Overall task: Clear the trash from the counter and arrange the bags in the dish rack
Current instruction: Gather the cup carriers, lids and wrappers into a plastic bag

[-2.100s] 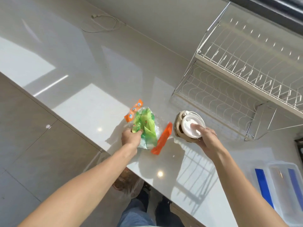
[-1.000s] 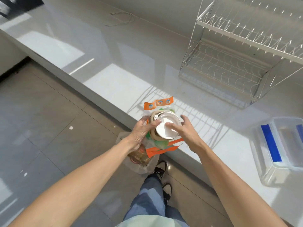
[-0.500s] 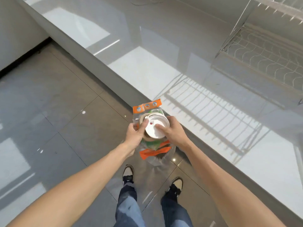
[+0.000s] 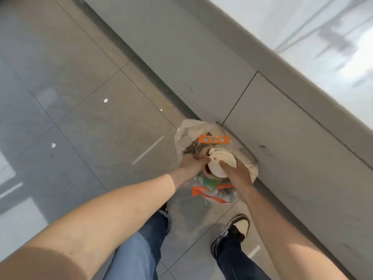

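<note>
While the grey tiled floor (image 4: 76, 118) fills the left of the frame, the counter's pale cabinet front (image 4: 262, 110) is seen running diagonally across the right, with the glossy white countertop (image 4: 333, 37) at the far right corner. Two bare forearms are extended from the near edge toward the middle. Blue jeans (image 4: 141, 249) and a dark-and-cream shoe (image 4: 236, 229) are seen below them on the floor. A translucent trash bag (image 4: 185, 130) is stood open against the foot of the cabinet, just beyond the hands. Over its mouth, a clear packet with orange strips and green contents (image 4: 210, 186) is held together with a brown paper cup topped by a white lid (image 4: 222, 161). The left hand (image 4: 191, 164) is curled around the cup's left side and the packet, thumb by the lid's rim. The right hand (image 4: 239, 174) is wrapped around the cup's right side, a fingertip pressed on the lid.
</note>
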